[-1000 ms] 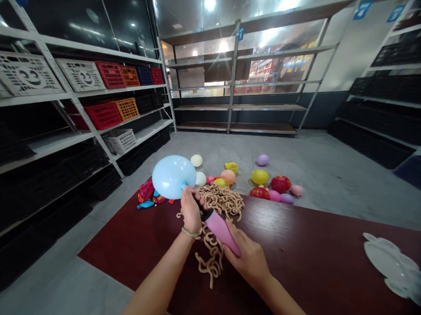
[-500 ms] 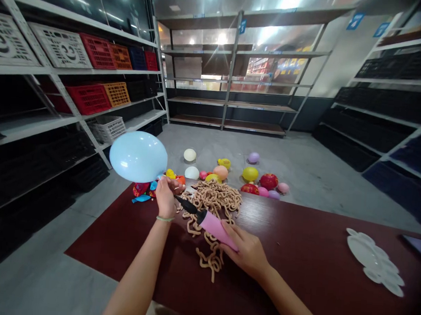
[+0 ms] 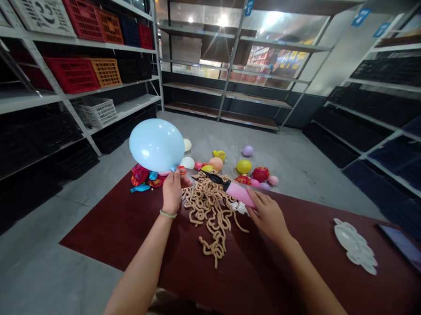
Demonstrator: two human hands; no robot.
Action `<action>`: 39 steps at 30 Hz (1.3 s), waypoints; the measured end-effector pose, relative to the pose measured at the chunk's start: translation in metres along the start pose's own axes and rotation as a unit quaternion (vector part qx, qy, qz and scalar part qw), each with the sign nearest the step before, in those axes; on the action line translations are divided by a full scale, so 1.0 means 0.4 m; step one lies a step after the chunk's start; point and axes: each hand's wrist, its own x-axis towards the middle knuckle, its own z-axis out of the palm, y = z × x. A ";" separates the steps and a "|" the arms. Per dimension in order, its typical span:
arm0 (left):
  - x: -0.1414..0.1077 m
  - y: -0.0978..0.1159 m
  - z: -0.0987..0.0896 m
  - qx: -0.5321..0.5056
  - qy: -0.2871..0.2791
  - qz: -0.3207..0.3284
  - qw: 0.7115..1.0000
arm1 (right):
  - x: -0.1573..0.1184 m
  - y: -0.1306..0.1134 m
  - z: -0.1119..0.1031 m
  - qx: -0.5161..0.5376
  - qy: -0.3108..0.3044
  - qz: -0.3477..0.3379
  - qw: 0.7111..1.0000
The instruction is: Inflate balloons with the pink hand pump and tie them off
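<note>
My left hand (image 3: 174, 192) pinches the neck of an inflated light-blue balloon (image 3: 157, 146), which sticks out to the upper left. My right hand (image 3: 268, 212) is wrapped round the pink barrel of a balloon pump (image 3: 241, 194). The pump's black nozzle points left and stands apart from the balloon. Below both hands, a heap of tan, rope-like strands (image 3: 211, 209) spreads over the dark red table (image 3: 122, 233). Uninflated balloons (image 3: 141, 176) in red and blue lie at the table's far left edge.
Several inflated balloons (image 3: 244, 167) rest on the grey floor beyond the table. On the right of the table lie a white scalloped plate (image 3: 354, 245) and a dark flat tablet-like device (image 3: 405, 247). Shelving with crates (image 3: 73, 75) runs along the left; bare shelves (image 3: 200, 89) stand ahead.
The pump's nozzle has come away from the balloon's neck, and my right hand has moved right and up with it. The balloon has shifted right in view as the camera turned.
</note>
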 end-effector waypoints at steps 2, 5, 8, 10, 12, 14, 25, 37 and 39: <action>-0.004 -0.002 0.000 0.022 -0.007 0.017 1.000 | 0.023 0.009 0.016 -0.010 -0.012 -0.004 1.000; -0.008 -0.003 -0.001 0.044 -0.015 0.036 0.998 | 0.066 0.018 0.054 -0.019 -0.014 0.013 1.000; -0.014 0.001 0.002 0.055 -0.022 0.033 0.998 | 0.099 0.021 0.095 -0.023 -0.025 0.012 0.999; -0.017 0.006 0.006 0.060 -0.023 0.022 0.998 | 0.105 0.020 0.115 -0.022 -0.036 0.003 0.999; -0.019 0.009 0.008 0.074 -0.027 0.015 0.997 | 0.096 0.017 0.123 -0.018 -0.045 -0.006 0.999; -0.020 0.008 0.009 0.088 -0.033 0.015 0.995 | 0.078 0.012 0.122 -0.013 -0.053 -0.017 0.998; -0.036 -0.014 0.020 0.139 -0.137 0.013 0.981 | 0.028 -0.015 0.061 -0.009 -0.044 -0.023 0.999; -0.116 0.048 0.111 0.259 -0.368 -0.018 0.893 | 0.138 -0.139 -0.217 -0.122 0.095 -0.244 0.957; -0.133 0.070 0.124 0.316 -0.418 -0.002 0.852 | 0.166 -0.156 -0.236 -0.128 0.083 -0.264 0.952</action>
